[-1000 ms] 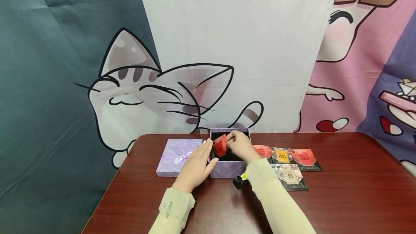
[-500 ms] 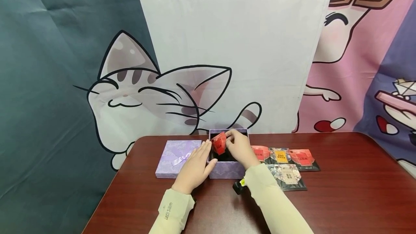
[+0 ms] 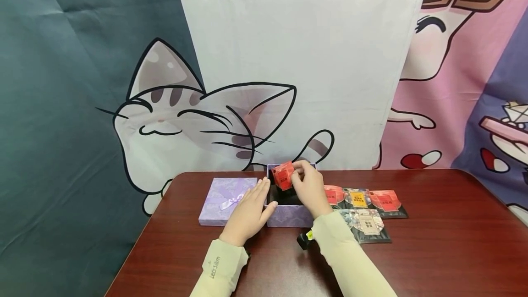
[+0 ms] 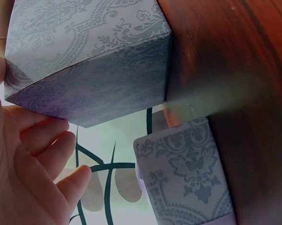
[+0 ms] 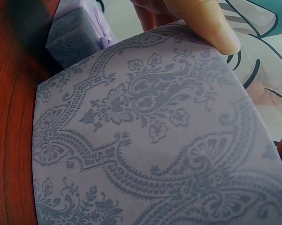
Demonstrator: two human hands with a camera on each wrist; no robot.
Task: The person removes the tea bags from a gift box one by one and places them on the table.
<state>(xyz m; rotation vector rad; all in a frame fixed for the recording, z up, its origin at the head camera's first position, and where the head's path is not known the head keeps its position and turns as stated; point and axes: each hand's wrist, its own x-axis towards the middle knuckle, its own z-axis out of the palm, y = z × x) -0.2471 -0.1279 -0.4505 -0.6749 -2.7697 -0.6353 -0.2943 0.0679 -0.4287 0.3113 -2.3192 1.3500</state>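
Note:
An open purple patterned box [image 3: 290, 216] with a dark inside stands near the back of the table. My right hand [image 3: 310, 187] pinches a small red packet [image 3: 283, 175] by its right side, over the box's opening. My left hand [image 3: 247, 212] lies with straight fingers against the box's left side. In the left wrist view those fingers [image 4: 47, 140] stretch along the box [image 4: 94, 56]. From the right wrist, the patterned wall [image 5: 131, 117] fills most of the view and hides the packet; the left thumb [image 5: 211, 23] shows at its top edge.
Left of the box lies its purple lid [image 3: 227, 198] with a ribbon bow. Several flat packets lie to the right: a red one [image 3: 387, 203], a yellow-labelled one [image 3: 358, 198], a pale one [image 3: 369, 225] and a partly covered red one [image 3: 333, 195]. A cartoon cloth hangs behind the table [image 3: 445, 251].
My right hand has lifted the red packet a little and shifted it right, turning it to a flatter slant. My left hand has kept its place on the box.

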